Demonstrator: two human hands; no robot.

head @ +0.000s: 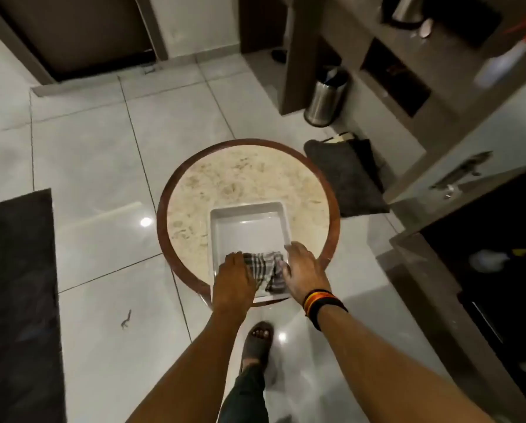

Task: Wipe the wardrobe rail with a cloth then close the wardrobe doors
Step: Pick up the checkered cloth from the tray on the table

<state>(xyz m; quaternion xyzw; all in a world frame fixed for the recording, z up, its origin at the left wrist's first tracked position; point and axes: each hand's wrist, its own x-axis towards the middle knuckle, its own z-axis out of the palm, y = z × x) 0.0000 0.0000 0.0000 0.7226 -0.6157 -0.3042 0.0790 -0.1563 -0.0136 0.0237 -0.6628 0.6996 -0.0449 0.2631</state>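
Note:
A checked grey and white cloth (pixel 266 270) lies crumpled at the near end of a white square tray (pixel 246 222). The tray stands on a round stone-topped table (pixel 240 175) with a brown rim. My left hand (pixel 234 277) rests on the cloth's left side, fingers curled over it. My right hand (pixel 306 271), with coloured bands at the wrist, lies on the cloth's right side and the tray's rim, fingers spread. No wardrobe rail shows; a dark open cabinet (pixel 505 257) stands at the right.
A steel bin (pixel 325 97) stands by a brown shelf unit (pixel 408 56) at the back right. A dark cushion (pixel 347 175) lies on the tiled floor beside the table. A dark mat (pixel 17 300) covers the floor at left. My sandalled foot (pixel 258 340) is under the table's edge.

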